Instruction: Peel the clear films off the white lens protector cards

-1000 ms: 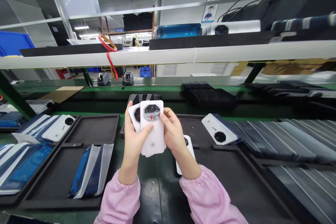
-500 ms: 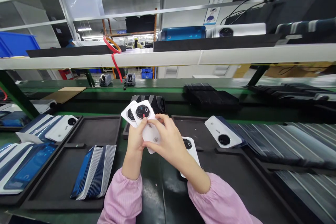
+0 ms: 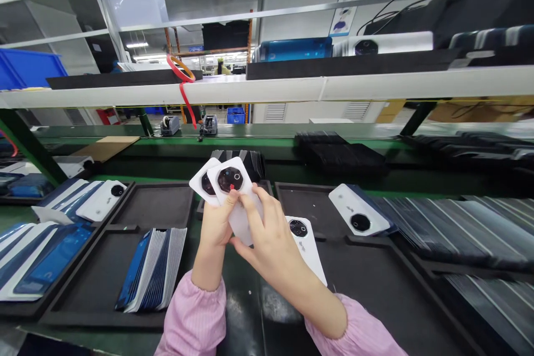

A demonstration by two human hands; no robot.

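Observation:
Two white phone back covers (image 3: 231,184) with round dark camera rings are fanned in my left hand (image 3: 214,223), which grips them from below. My right hand (image 3: 265,233) lies over the front cover, with its forefinger and thumb pinched near a small red tab at the camera ring. Both wrists wear pink sleeves. Another white back cover (image 3: 307,246) lies flat on the black tray just under my right hand.
Black foam trays (image 3: 158,206) line the green bench. A row of blue-and-white covers (image 3: 152,267) stands in the left tray. More covers lie at the far left (image 3: 100,200) and right (image 3: 359,211). Dark parts (image 3: 337,153) sit on the conveyor behind. A white shelf (image 3: 267,89) runs overhead.
The two covers have tilted to the left in my left hand. My right hand has slid from the cover's right edge across its face, up to the camera ring.

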